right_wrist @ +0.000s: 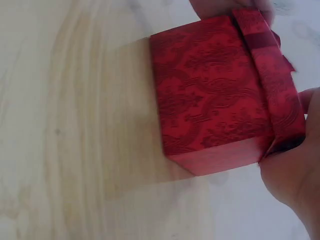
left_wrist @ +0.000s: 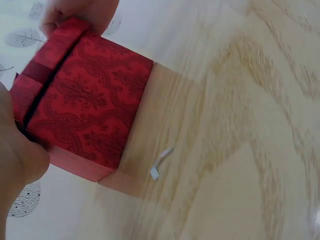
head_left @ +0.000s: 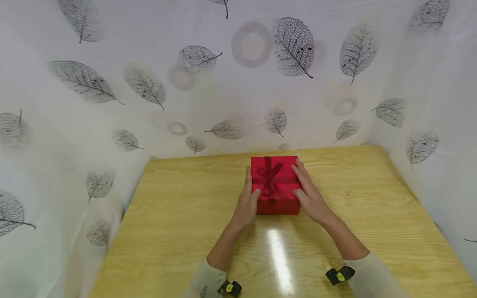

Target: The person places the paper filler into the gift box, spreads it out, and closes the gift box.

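Note:
A red gift box [head_left: 278,207] stands upright on the wooden table, near its back edge. Its lid [head_left: 285,190] has a dark red ribbon [head_left: 269,180] tied in a bow on top. My left hand [head_left: 246,207] grips the lid from the left side, thumb toward the near edge. On the opposite side my right hand [head_left: 313,200] holds the lid, its fingers reaching along the top edge. Both wrist views show a dark gap between the lid and the patterned box body [left_wrist: 90,105]. The inside of the box is hidden.
The wooden table [head_left: 179,215] spreads out around the box. Behind it and at both sides hangs a pale cloth [head_left: 223,95] printed with dark leaves. A small white scrap [left_wrist: 161,162] appears near the box in the left wrist view.

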### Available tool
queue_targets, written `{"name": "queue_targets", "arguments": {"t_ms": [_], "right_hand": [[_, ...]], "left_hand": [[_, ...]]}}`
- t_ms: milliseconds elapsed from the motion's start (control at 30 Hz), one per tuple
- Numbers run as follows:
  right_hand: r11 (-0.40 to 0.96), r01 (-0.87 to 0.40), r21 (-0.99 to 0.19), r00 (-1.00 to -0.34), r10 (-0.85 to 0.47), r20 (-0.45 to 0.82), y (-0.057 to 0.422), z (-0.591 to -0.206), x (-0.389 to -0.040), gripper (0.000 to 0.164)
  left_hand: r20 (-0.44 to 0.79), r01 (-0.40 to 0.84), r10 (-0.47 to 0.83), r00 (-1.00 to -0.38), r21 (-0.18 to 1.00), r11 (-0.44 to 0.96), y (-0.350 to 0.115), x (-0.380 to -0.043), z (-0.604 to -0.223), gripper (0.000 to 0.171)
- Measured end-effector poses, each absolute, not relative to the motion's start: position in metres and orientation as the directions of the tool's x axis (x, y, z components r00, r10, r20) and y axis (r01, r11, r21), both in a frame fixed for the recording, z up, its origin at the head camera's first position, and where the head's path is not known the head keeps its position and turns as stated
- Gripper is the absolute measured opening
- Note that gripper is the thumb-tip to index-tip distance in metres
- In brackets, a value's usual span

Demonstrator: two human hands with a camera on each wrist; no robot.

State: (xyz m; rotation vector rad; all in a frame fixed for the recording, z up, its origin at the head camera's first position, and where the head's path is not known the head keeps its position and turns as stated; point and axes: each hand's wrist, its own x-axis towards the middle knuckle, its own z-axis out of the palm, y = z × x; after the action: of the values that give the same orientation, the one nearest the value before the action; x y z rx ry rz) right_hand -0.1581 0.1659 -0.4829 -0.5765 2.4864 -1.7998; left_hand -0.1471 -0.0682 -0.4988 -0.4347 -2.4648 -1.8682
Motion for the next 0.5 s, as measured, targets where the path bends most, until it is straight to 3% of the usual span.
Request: {"name": "queue_targets", "arguments": {"t_ms": [167,500], "right_hand": [[0.317,-0.261,-0.912,-0.935,-0.319,0.157,0.161,-0.496,-0.157,0.074],[0.380,-0.297,-0.876,-0.936,-0.297,0.188,0.151,-0.493,-0.159,0.073]], "left_hand": [[0.177,0.226,0.205,-0.963,0.942,0.247,-0.072,-0.146,-0.497,0.075],[0.124,0.164,0.182,-0.975,0.960,0.228,-0.075,-0.152,-0.505,0.071]]}}
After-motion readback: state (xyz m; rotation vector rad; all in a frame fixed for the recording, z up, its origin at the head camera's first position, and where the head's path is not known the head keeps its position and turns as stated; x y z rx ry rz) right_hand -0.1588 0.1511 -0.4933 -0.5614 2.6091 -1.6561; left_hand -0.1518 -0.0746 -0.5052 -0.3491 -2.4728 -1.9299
